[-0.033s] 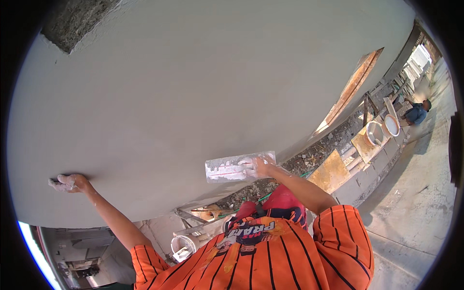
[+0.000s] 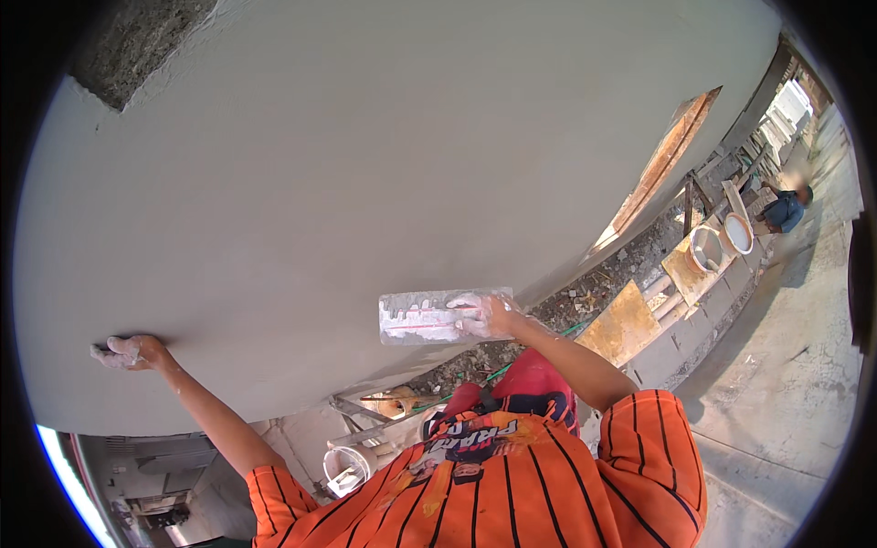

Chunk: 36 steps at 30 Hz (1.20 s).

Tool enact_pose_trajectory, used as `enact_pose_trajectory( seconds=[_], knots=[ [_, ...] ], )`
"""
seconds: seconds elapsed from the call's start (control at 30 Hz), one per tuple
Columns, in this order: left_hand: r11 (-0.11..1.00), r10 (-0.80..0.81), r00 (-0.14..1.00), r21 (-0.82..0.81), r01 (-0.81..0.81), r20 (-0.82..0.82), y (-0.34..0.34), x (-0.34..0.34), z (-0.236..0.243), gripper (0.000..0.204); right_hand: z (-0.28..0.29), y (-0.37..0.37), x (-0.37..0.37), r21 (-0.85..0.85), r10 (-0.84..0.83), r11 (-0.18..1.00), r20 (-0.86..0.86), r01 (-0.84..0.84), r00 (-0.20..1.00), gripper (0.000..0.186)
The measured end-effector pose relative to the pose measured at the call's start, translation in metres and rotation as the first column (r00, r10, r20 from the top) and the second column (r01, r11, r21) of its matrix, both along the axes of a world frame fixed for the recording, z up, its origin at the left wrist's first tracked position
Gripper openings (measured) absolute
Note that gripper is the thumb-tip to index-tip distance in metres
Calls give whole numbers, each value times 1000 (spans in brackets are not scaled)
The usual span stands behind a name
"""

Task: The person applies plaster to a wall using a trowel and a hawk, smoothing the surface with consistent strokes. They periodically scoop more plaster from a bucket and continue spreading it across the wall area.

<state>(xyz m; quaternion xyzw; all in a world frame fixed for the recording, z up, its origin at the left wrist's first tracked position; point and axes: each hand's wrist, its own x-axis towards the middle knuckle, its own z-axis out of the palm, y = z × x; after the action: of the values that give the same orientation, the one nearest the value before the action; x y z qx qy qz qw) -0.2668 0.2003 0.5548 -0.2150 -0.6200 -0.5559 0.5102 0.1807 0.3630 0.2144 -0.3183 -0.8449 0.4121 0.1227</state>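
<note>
A grey wall with a smooth, plastered surface fills most of the view. My right hand is closed on a plastering trowel, a flat rectangular blade smeared with white plaster. The blade lies at the wall's lower part, and the hand hides most of the handle. Far to the left, my left hand is at the wall, with plaster-coated fingers stretched out and nothing seen in them. Its underside is hidden.
A rough bare patch breaks the wall at upper left. Wooden framing edges an opening at right. Boards and buckets stand on the right, near a crouching person. Another bucket is below, left of my body.
The trowel and my right hand have shifted slightly left in the picture, and the blade looks a little more level. The whole view has moved slightly too. My left hand stays at the wall.
</note>
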Motion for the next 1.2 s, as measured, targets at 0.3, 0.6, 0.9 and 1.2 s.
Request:
enact_pose_trajectory(
  seconds=[0.3, 0.6, 0.9, 1.2],
  knots=[
    [1000, 2, 999, 18, -1, -46, -10, -9, 11, 55, 128, 77, -14, -339, -483, 858, -787, 385, 384, 44],
    [999, 37, 988, -4, -39, -152, -17, -32, 8, 54, 1, 37, -70, 623, -43, 533, -655, 572, 754, 33],
    [997, 53, 986, 60, -44, -156, -11, -35, 3, 50, 345, 207, 100, 463, -174, -23, -874, 886, 453, 44],
    [997, 57, 980, 58, -46, -193, -8, -43, 0, 50, 340, 318, 247, -268, -679, 68, -719, 961, -152, 32]
  ],
)
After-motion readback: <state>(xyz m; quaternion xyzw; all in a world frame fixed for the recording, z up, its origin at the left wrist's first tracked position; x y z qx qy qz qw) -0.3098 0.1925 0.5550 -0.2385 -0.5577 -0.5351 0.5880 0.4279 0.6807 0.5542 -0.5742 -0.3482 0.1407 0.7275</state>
